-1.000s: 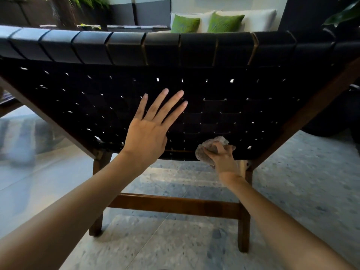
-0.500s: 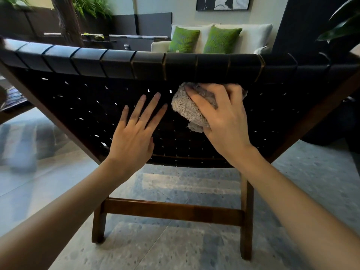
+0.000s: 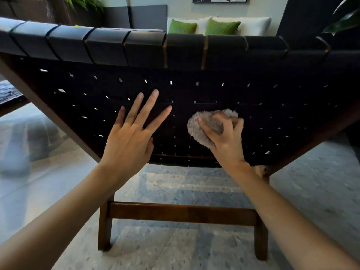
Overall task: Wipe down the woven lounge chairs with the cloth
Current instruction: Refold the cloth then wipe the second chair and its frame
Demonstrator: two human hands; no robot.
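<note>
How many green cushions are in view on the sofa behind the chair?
2. Both lean against the white sofa beyond the chair's top rail: left green cushion, right green cushion. The chair hides the sofa's lower part, so others may be unseen.

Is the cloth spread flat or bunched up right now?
Bunched: the cloth is a rounded wad gripped by the right hand against the chair webbing.

Woven chair back: spans the full width, blocking forward reach. Left hand and right hand occupy its centre. Open passage beneath, above wooden crossbar; floor open either side.
</note>
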